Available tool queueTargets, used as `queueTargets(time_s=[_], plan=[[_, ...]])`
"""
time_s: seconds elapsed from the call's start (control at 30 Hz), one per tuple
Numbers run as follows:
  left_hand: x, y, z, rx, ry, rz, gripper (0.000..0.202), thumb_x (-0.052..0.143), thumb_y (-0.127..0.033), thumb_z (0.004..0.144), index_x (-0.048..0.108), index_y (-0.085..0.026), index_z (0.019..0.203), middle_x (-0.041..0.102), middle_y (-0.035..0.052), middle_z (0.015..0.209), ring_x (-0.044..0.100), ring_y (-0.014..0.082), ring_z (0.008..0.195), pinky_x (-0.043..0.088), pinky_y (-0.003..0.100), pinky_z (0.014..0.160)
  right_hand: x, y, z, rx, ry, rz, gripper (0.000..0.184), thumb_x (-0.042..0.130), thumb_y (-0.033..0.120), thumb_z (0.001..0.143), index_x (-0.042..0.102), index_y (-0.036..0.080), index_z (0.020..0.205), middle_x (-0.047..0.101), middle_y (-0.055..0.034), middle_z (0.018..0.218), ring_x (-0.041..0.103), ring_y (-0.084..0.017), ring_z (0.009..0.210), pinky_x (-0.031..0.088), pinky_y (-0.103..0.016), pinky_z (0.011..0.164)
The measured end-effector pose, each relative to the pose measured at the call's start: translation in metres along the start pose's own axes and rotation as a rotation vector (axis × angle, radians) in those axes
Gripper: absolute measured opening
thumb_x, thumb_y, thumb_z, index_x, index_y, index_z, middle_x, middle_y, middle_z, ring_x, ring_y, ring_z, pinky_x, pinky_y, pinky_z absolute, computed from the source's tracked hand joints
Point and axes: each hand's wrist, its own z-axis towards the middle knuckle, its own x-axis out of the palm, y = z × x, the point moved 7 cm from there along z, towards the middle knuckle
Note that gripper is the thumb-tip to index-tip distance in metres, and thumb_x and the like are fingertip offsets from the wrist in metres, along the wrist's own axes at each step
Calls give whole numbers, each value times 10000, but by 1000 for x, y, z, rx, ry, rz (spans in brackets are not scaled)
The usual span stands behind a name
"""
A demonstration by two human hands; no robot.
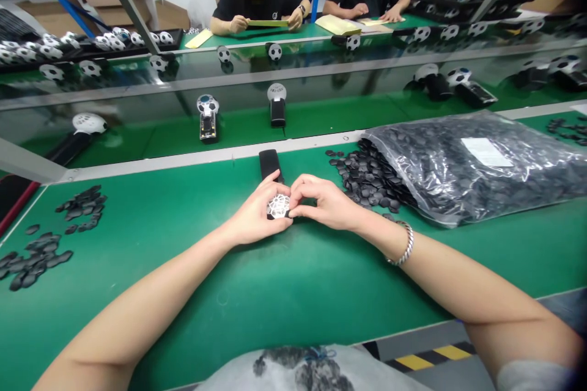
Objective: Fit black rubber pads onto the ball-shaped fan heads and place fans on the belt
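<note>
Two hands meet over the green bench: the left hand cups one small fan around its white grille, black handle pointing away, while the right hand pinches the grille's edge with its fingertips. Two loose heaps of black flat pieces lie to the left, and one clear plastic bag lies on its side at the right, crammed with the same pieces, some spilling from its mouth. Beyond, the belt carries two other fans straight ahead, and two people sit across it.
</note>
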Motion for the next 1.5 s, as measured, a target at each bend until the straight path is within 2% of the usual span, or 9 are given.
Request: queueTargets(time_s=[0.17,0.3,0.43,0.57,0.7,0.93,1.1,1.3,1.5], plan=[[-1,-3,1,9,-50,41,303,567,-167,685,507,-196,980,575,60,1098,181,261,1344,239,467,1070,4,-6,-4,35,-76,70,171,690,233,763,534,165,776,462,-8,849,482,-122,711,440,-233,633],[2,-4,1,61,12,52,342,558,-148,676,501,-216,1007,553,44,1143,186,264,1341,239,471,1072,-4,-24,1,142,-12,-1,161,648,251,802,525,155,760,515,7,762,506,-114,651,442,-214,603],[1,1,-2,39,-4,41,371,649,-277,682,497,-222,1016,482,71,1226,195,282,1332,240,479,1068,-59,-62,8,380,-122,-668,68,607,191,834,610,138,877,601,-63,875,559,-182,809,440,-268,726],[-5,11,-4,-63,-98,119,429,692,-410,642,531,-233,999,346,92,1255,234,314,1287,256,507,1045,-80,-84,9,494,48,-1088,125,550,166,857,657,116,898,620,-128,899,560,-261,884,441,-320,741],[-22,28,-5,-201,-139,117,564,721,-400,585,498,-222,1072,340,90,1169,364,299,1183,313,489,1018,-72,-83,5,429,160,-1083,165,508,70,834,668,93,867,636,-132,856,584,-251,847,448,-305,739],[-29,22,-6,-99,106,-22,501,623,-217,656,486,-266,1136,423,50,1204,467,247,1102,394,404,959,-83,-91,0,364,211,-939,218,549,49,783,650,139,953,627,-73,959,582,-195,867,431,-243,770],[-31,25,-6,-180,-26,95,510,684,-302,616,500,-233,1087,437,55,1095,479,248,1039,412,415,910,-92,-93,2,399,213,-893,136,573,33,742,627,140,805,600,-45,819,560,-166,751,407,-222,689],[-33,30,-3,-125,71,39,579,657,-247,628,446,-227,1167,512,37,1117,520,225,976,425,366,857,-58,-34,7,221,-20,-440,56,581,124,800,604,164,833,599,-8,773,558,-143,701,419,-217,643],[-33,31,-2,-67,73,24,574,642,-203,623,448,-217,1163,493,45,1147,505,216,1009,410,350,878,4,13,16,-12,112,-280,79,610,110,810,630,179,844,638,-8,830,582,-145,771,427,-227,711]])
